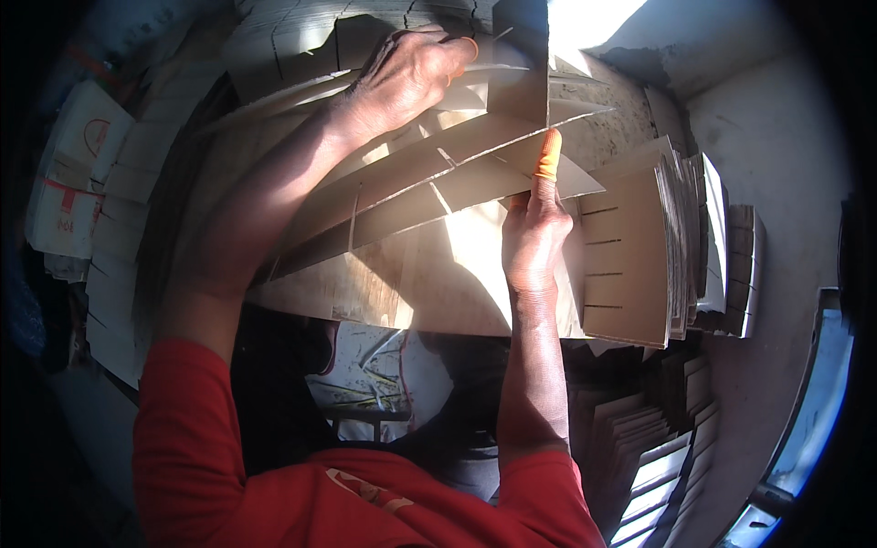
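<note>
Several long brown cardboard strips (402, 203) with narrow slots lie slanting across the middle, over a wooden board (356, 297). My right hand (537, 239) grips their right part, its thumb in an orange finger cover (548, 155) pointing away from me and its other fingers partly hidden. Farther off, my left hand (411, 78) is closed, fingers curled; what it holds is hidden. Orange covers also show on that hand. Just right of it, a darker cardboard piece (518, 78) stands upright, crossing the strips near my right thumb.
A thick stack of slotted cardboard (626, 256) stands on the right, with more stacks behind it. Other slotted pieces (301, 46) rest at the far side. Slotted sheets (630, 438) sit low at the right. A white printed bundle (68, 173) is at the left.
</note>
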`<state>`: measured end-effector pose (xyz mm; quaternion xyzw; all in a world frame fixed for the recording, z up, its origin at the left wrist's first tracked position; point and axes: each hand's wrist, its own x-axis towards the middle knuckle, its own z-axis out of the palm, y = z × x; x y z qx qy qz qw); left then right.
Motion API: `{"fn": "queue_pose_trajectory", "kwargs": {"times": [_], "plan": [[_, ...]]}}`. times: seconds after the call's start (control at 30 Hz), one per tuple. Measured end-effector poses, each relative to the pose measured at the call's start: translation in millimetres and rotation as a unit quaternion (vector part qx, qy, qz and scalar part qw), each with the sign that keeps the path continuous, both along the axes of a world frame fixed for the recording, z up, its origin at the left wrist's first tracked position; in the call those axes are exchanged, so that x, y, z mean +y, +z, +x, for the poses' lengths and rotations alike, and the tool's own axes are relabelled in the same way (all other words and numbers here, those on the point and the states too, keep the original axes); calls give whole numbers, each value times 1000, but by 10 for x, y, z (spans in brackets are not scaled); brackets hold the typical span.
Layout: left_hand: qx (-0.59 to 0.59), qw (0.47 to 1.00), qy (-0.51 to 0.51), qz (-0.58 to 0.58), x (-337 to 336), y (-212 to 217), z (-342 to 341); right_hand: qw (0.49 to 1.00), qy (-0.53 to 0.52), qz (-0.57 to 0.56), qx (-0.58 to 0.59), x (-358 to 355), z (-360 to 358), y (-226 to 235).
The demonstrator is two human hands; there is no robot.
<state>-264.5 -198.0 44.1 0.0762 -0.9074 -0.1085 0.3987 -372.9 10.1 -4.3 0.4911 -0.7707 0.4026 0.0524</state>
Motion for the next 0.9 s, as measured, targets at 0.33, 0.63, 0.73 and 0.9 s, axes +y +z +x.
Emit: {"fn": "queue_pose_trajectory", "kwargs": {"times": [0.33,0.63,0.73,0.9], "plan": [[-150,946,28,288,-315,457,54,1000,-15,13,1,36,44,40],[-266,926,260,-59,-792,-110,-308,999,29,-28,15,68,48,-37],[-257,928,254,-94,-921,-350,-372,998,36,-55,16,35,53,-56],[-219,947,218,-92,-1063,-425,-300,998,39,-50,25,28,94,32]]}}
